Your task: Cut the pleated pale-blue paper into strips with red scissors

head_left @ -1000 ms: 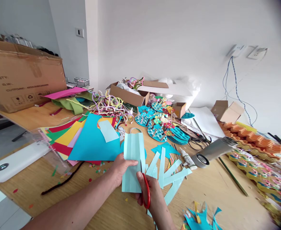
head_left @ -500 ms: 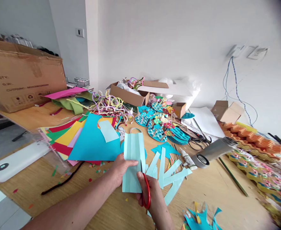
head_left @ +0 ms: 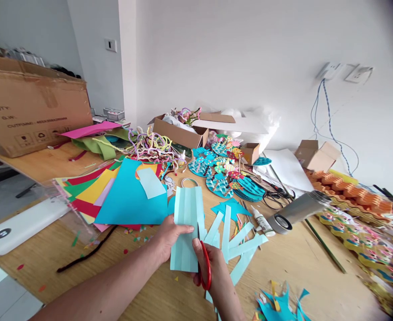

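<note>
My left hand [head_left: 170, 236] pinches the left side of a creased light-blue paper sheet [head_left: 186, 207], thumb on top and fingers behind. Red-handled scissors [head_left: 207, 269] are gripped in my right hand [head_left: 213, 265], their dark blades against the sheet's right side. A narrow strip hangs at that edge, partly cut away. Just right of my hands lie several loose light-blue paper strips [head_left: 245, 247]. A stack of coloured paper with a large blue sheet [head_left: 129, 200] on top lies left of the held sheet.
A glue bottle [head_left: 263, 221] and a steel flask [head_left: 301, 209] lie to the right, near a green stick [head_left: 325, 245]. Blue paper scraps [head_left: 283, 305] sit at the front right. Decorated blue discs [head_left: 219, 185] and pipe cleaners [head_left: 152, 145] crowd the back. A cardboard box [head_left: 35, 107] stands at the left.
Both hands stay nearly in place. The sheet has tilted slightly, and the scissors have shifted a little along its right side.
</note>
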The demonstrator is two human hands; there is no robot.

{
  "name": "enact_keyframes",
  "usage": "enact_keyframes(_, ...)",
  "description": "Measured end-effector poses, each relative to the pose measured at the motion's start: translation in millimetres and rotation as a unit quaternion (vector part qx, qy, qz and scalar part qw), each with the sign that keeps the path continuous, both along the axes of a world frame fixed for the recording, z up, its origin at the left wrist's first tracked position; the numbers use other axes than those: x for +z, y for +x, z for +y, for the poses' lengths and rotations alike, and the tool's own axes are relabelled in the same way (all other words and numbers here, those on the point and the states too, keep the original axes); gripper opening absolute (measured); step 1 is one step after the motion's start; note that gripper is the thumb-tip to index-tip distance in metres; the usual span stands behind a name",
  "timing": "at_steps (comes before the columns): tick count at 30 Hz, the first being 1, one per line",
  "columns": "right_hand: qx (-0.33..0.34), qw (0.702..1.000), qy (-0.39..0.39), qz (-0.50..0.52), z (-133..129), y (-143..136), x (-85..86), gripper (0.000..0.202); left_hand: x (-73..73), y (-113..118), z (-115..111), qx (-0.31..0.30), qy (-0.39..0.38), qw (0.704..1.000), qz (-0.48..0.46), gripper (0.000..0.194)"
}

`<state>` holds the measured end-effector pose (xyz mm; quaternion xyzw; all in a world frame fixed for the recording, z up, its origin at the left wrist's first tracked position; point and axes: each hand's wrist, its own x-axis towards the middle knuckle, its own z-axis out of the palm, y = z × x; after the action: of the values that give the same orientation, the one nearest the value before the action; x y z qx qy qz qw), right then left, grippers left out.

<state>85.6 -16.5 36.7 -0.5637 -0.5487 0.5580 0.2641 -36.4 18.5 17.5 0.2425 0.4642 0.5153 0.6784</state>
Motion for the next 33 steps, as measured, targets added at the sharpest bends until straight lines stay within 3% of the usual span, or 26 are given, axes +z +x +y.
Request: enact_keyframes(33,-0.017,0.999,0.007,-0.031,1.3,0.5,-3.9,0.053,3.4,1.8,-1.7,-0.009,0.000,1.000,-0.003,0.033)
